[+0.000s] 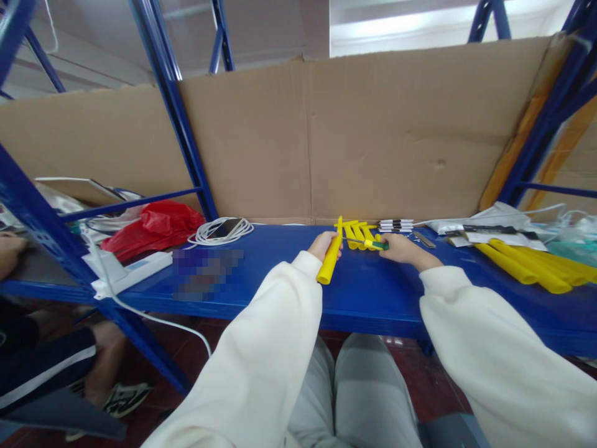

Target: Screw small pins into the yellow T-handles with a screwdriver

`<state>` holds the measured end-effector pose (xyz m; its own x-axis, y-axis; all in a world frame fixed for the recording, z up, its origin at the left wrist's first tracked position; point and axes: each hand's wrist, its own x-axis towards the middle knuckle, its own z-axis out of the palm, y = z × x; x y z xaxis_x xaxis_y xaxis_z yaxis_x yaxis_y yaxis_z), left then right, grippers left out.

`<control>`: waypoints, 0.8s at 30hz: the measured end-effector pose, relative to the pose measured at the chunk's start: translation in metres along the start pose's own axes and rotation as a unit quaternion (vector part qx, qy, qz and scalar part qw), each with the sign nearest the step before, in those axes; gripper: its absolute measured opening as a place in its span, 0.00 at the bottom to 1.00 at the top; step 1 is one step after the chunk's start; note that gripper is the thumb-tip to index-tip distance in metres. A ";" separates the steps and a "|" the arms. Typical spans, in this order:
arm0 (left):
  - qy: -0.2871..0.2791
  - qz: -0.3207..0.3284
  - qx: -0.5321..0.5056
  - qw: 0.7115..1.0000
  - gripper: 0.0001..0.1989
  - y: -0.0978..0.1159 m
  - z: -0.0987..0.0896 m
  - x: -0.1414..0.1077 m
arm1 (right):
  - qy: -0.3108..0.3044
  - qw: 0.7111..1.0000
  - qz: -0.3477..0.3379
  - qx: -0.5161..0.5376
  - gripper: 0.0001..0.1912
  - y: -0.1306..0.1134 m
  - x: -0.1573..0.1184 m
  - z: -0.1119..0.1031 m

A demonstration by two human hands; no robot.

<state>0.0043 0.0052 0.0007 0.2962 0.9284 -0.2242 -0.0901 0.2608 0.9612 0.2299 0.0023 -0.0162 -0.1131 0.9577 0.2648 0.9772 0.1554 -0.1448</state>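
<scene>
Our left hand point(321, 246) wraps its fingers round a yellow tube point(329, 264), probably steadying it; our right hand point(401, 250) pinches a screwdriver handle point(375, 245).

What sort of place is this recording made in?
Probably a workshop or small assembly area, though I can't be sure: a blue metal shelf serves as the workbench, yellow tubes lie in groups on it, and the right hand holds what looks like a screwdriver.
</scene>
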 end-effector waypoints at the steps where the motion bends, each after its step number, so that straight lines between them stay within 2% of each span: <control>1: -0.002 0.000 0.002 1.000 0.11 0.000 0.000 -0.001 | 0.003 1.000 0.003 -0.003 0.11 0.000 0.000 0.001; 12: 0.011 -0.001 -0.001 1.000 0.11 -0.001 0.000 0.001 | 0.000 0.999 -0.018 0.044 0.06 -0.001 -0.002 -0.002; 19: 0.004 0.008 0.004 1.000 0.11 -0.002 -0.001 0.002 | 0.006 1.000 0.009 0.007 0.15 0.002 -0.001 0.001; 24: 0.010 0.003 0.001 1.000 0.11 -0.002 -0.001 0.002 | -0.005 0.999 -0.020 0.032 0.07 0.001 -0.001 0.000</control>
<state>0.0042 0.0069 -0.0015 0.2768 0.9351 -0.2212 -0.0900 0.2545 0.9629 0.2312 0.0017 -0.0167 -0.1542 0.9524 0.2629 0.9582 0.2090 -0.1954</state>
